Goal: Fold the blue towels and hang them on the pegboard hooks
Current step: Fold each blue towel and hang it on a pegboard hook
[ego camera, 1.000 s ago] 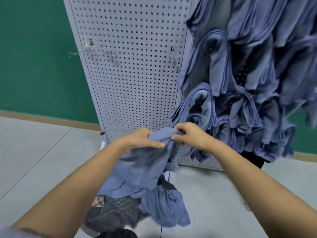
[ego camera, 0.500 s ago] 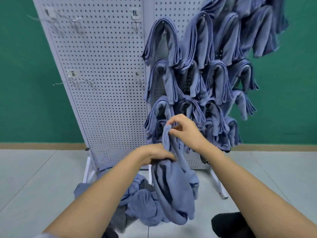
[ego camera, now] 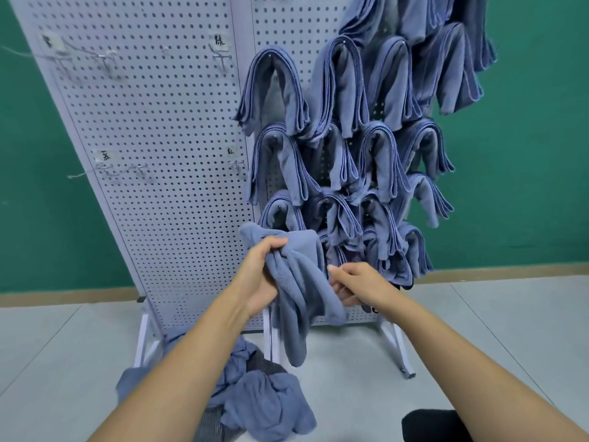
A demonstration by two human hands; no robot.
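A loose blue towel (ego camera: 296, 282) hangs between my hands in front of the white pegboard (ego camera: 165, 129). My left hand (ego camera: 259, 275) grips its bunched top, thumb over the cloth. My right hand (ego camera: 357, 283) pinches the towel's right edge lower down. The towel's tail drops toward the floor. Several folded blue towels (ego camera: 347, 100) hang on hooks across the pegboard's right panel. A pile of unfolded blue towels (ego camera: 261, 400) lies on the floor under my left forearm.
Bare hooks (ego camera: 223, 60) with small labels stick out of the pegboard's left panel. The board stands on white feet (ego camera: 398, 349) on a grey floor before a green wall. A dark object (ego camera: 430, 425) sits at the bottom right.
The towel has been lifted higher and further out of the pile. My left hand moved up to grip its top, while my right hand dropped to its right edge. The view shifted upward.
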